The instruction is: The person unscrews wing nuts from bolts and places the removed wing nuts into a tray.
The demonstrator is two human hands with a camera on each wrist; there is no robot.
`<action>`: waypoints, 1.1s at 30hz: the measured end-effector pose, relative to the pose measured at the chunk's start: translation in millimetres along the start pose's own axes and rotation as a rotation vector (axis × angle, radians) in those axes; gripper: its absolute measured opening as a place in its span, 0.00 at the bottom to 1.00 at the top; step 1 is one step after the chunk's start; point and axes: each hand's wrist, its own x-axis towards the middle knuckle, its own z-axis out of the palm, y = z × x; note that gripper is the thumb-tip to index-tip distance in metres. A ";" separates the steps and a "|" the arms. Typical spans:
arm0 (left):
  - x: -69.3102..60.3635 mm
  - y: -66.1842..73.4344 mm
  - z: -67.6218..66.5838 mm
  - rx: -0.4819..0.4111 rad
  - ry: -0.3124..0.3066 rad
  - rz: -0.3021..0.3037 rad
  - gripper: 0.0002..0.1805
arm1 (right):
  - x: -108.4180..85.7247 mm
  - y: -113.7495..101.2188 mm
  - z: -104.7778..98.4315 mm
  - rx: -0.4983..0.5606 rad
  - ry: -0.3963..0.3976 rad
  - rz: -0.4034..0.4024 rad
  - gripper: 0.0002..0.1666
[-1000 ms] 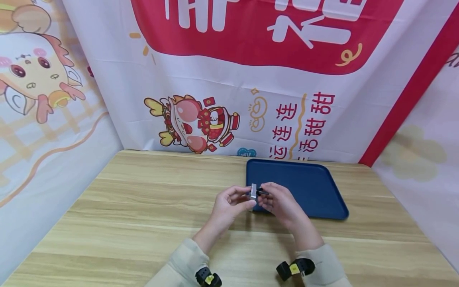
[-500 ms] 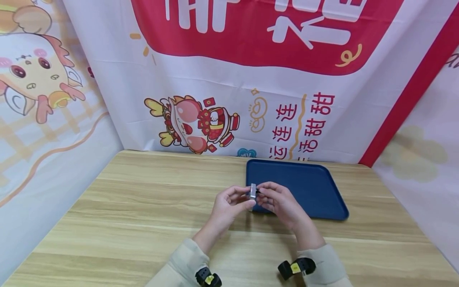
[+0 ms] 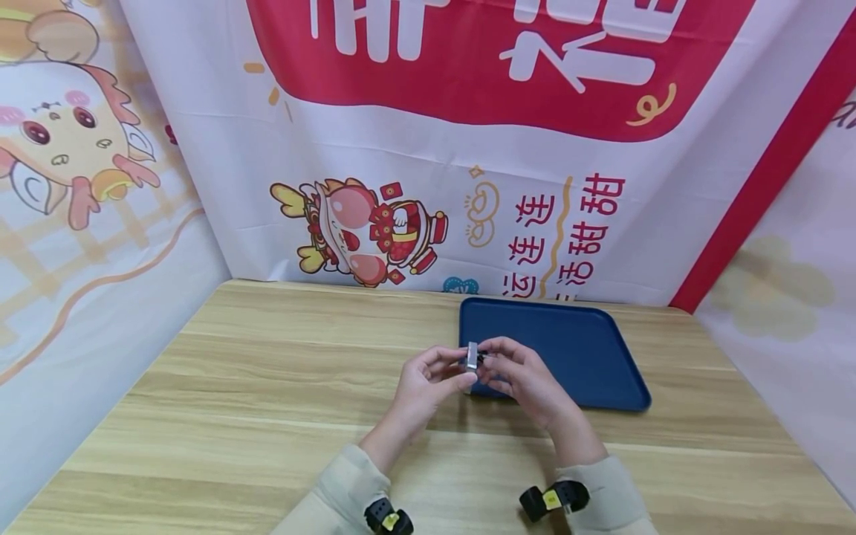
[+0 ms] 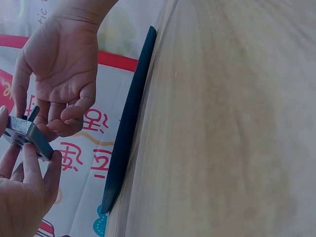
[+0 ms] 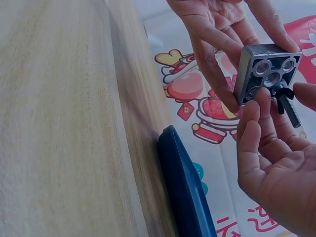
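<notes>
My left hand [image 3: 423, 386] grips a small square metal block [image 5: 269, 71] by its edges, raised above the table. Several round holes show on the block's face in the right wrist view. From one corner a threaded bolt [image 5: 293, 114] sticks out, with a black wing nut [image 5: 284, 94] on it close to the block. Curled fingers of my right hand [image 3: 524, 379] surround the wing nut, the thumb at one wing and fingertips on the other side. Another right fingertip lies close before the block's face. Exact contact on the nut is partly hidden.
Behind the hands, a dark blue tray [image 3: 568, 357] lies on the wooden table [image 3: 281, 371] near its back edge. A printed cloth backdrop [image 3: 401, 148] rises behind the table. Each sleeve carries a black wrist strap.
My right hand has moved slightly left toward the block, and its fingers have shifted around the wing nut. The left hand and block have stayed nearly still.
</notes>
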 end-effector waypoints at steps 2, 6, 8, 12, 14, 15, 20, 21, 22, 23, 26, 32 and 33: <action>-0.5 0.2 -0.1 0.003 0.000 -0.001 0.21 | 0.1 0.4 0.1 -0.007 -0.001 -0.007 0.15; -1.2 0.8 0.0 -0.001 0.004 -0.007 0.21 | 0.9 1.8 0.9 -0.021 0.009 -0.005 0.16; -1.0 0.7 0.1 -0.005 0.006 -0.011 0.21 | 1.4 2.6 1.3 -0.027 0.016 0.000 0.17; 0.0 -0.2 0.2 -0.002 0.005 -0.005 0.21 | 1.9 3.5 1.1 -0.045 0.031 0.003 0.16; 0.4 -0.5 0.1 -0.004 0.004 -0.004 0.21 | 1.8 3.3 0.8 -0.054 0.035 0.005 0.16; 0.5 -0.5 0.0 -0.004 0.005 -0.004 0.21 | 1.6 3.0 0.8 -0.055 0.037 0.006 0.16; 0.5 -1.1 -0.4 -0.002 -0.002 0.003 0.21 | 0.9 -0.2 2.1 -0.045 0.078 0.042 0.19; 0.4 -1.1 -0.4 -0.001 -0.002 0.003 0.22 | 0.9 -1.0 2.6 -0.038 0.095 0.057 0.21; 0.3 -0.9 -0.4 -0.001 -0.003 0.004 0.22 | 1.0 -1.5 3.1 -0.023 0.111 0.075 0.22; 0.2 -0.8 -0.3 -0.001 -0.004 0.004 0.22 | 1.2 -2.2 3.6 -0.007 0.125 0.094 0.23; 0.0 -0.1 -0.1 0.005 -0.006 0.004 0.22 | 2.0 -3.1 4.6 0.056 0.149 0.153 0.24; -0.8 0.0 1.0 0.024 -0.011 0.017 0.21 | 2.1 -2.9 5.6 0.122 0.125 0.194 0.20; -0.9 0.1 1.2 0.025 -0.011 0.013 0.21 | 2.0 -3.1 6.0 0.120 0.121 0.194 0.19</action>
